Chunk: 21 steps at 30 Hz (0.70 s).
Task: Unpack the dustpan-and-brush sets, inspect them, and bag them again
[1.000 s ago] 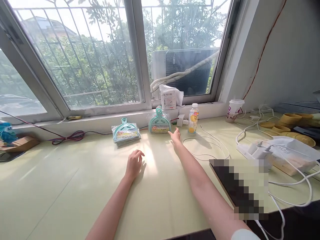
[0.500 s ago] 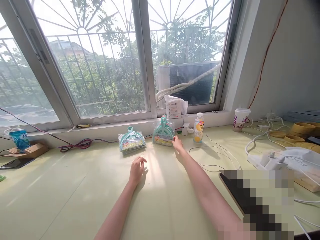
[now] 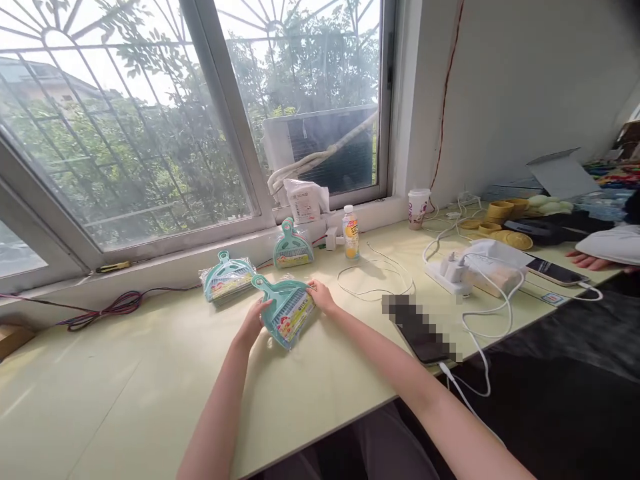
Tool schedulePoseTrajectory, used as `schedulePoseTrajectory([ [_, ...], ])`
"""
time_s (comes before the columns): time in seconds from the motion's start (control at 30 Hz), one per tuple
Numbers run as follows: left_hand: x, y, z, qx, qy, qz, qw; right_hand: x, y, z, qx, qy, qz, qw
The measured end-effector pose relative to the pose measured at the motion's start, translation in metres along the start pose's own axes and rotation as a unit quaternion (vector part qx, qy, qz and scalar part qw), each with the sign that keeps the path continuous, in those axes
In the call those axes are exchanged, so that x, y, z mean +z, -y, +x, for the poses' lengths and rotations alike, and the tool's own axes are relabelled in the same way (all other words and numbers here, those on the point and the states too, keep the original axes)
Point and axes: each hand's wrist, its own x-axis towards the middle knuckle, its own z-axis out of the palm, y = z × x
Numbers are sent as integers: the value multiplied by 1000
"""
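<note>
Between my two hands is a teal dustpan and brush set [image 3: 290, 308] in clear wrapping, tilted, with a yellow label on its front. My left hand [image 3: 253, 324] grips its left side near the handle, fingers partly behind it. At its upper right edge, my right hand [image 3: 321, 295] pinches the wrapping. Behind it, a pile of similar wrapped dustpan sets [image 3: 227, 279] lies on the table to the left. Another wrapped dustpan set [image 3: 293, 250] leans upright against the sill, and I cannot tell how many are in that group.
On the pale table [image 3: 165, 387], a juice bottle [image 3: 351, 235] and a paper cup [image 3: 418, 208] stand near the wall. A phone [image 3: 420, 333], a power strip [image 3: 450, 277] and white cables lie to the right. Another person's hand [image 3: 587, 259] rests at the far right edge.
My right hand has brought a dustpan set forward from the sill group, and my left hand has closed on it too. The view has turned right.
</note>
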Motion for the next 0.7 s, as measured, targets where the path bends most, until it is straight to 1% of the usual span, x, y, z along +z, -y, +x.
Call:
schedulePoseTrajectory([
  [0.03,5,1,1,-1,-10,-10,1000,-4,3,-8,-47,-32,-39,998],
  [0.07,9,3,1,-1,-18,-24,1000,-8,6,-16,-104,-59,-86,989],
  [0.1,12,6,1,0,-28,-43,999,-11,10,-23,-165,-63,-126,976],
  [0.13,13,9,1,1,-40,-64,997,-12,13,-30,-224,-36,-156,961],
  [0.17,12,11,0,3,-55,-85,995,-13,16,-35,-270,10,-176,947],
  [0.2,11,13,-2,5,-71,-103,992,-13,19,-39,-298,64,-190,933],
  [0.23,8,14,-3,9,-87,-114,990,-11,21,-42,-303,108,-202,925],
  [0.27,5,14,-4,16,-100,-121,988,-10,22,-43,-291,133,-211,924],
  [0.3,2,13,-6,25,-109,-126,986,-8,22,-43,-265,145,-209,930],
  [0.37,-2,12,-7,55,-124,-148,980,-5,19,-41,-195,148,-155,957],
  [0.43,-1,11,-8,89,-137,-184,969,-5,15,-36,-110,153,-30,982],
  [0.5,4,12,-9,108,-135,-214,961,-7,11,-32,-34,147,108,983],
  [0.57,10,13,-11,101,-107,-217,965,-9,10,-28,7,119,183,976],
  [0.63,14,12,-14,79,-53,-191,977,-12,9,-25,14,87,202,975],
  [0.7,15,10,-18,62,7,-143,988,-15,8,-22,20,69,208,975],
])
